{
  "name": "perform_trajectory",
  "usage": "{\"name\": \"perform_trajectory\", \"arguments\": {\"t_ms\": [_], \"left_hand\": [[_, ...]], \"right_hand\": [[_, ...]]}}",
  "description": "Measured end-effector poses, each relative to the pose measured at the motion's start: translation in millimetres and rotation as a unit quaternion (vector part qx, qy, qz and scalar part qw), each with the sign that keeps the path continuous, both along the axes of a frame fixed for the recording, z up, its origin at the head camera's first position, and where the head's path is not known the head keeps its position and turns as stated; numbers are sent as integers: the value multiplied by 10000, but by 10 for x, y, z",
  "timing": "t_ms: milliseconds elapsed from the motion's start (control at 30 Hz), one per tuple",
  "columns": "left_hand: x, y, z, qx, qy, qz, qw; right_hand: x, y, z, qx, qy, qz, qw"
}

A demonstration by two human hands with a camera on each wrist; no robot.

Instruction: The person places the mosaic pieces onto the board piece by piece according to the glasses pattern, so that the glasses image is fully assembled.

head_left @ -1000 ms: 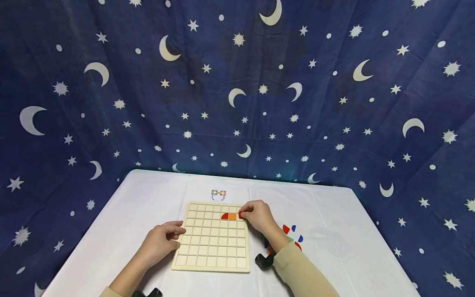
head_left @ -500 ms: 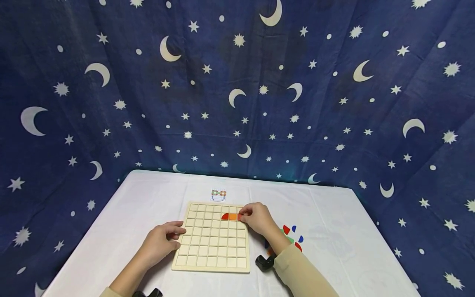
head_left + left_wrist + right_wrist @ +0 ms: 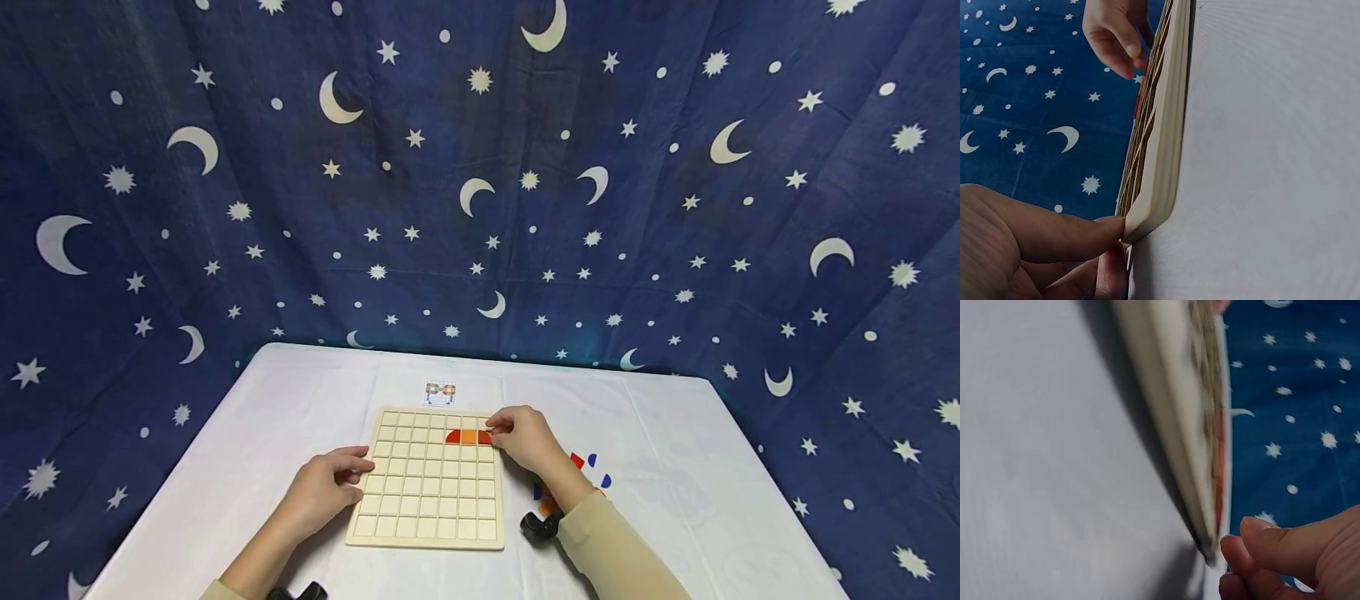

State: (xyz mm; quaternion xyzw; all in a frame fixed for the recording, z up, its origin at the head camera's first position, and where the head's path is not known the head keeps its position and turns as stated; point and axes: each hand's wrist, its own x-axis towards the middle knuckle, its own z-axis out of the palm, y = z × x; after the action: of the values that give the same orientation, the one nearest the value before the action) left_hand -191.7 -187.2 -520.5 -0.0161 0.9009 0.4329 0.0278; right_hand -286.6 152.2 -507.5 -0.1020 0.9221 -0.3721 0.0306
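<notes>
A pale wooden grid board [image 3: 427, 483] lies in front of me on the white table. In its upper right cells sit a rounded red piece [image 3: 453, 437], an orange square [image 3: 468, 437] and a second red piece [image 3: 483, 437], side by side in one row. My right hand [image 3: 525, 437] is at the board's right edge, close by the second red piece. Thumb and forefinger [image 3: 1249, 565] show a small gap with nothing between them in the right wrist view. My left hand [image 3: 322, 492] touches the board's left edge with relaxed fingers; its thumb [image 3: 1079, 236] meets the rim.
Behind the board lies a small printed pattern card [image 3: 439, 393]. Loose coloured pieces, such as a blue half-round piece [image 3: 606, 481] and a red piece [image 3: 577, 459], lie right of the board, partly behind my right forearm. A dark starry cloth [image 3: 480, 208] hangs beyond the table.
My right hand has set the second red piece down into the cell right of the orange square and let go of it. The left hand has stayed at the board's edge.
</notes>
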Motion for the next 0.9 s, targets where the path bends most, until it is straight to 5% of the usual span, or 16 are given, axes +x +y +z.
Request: {"name": "perform_trajectory", "arguments": {"t_ms": [267,500,900], "left_hand": [[5,-1,-6,64,-9,-29,10000],[3,-12,-7,-44,44,12,10000],[-1,0,-9,-68,42,7,10000]], "right_hand": [[109,486,172,-145,-115,-453,9988],[278,848,143,41,-468,-646,9968],[582,912,8,642,-581,-428,9953]]}}
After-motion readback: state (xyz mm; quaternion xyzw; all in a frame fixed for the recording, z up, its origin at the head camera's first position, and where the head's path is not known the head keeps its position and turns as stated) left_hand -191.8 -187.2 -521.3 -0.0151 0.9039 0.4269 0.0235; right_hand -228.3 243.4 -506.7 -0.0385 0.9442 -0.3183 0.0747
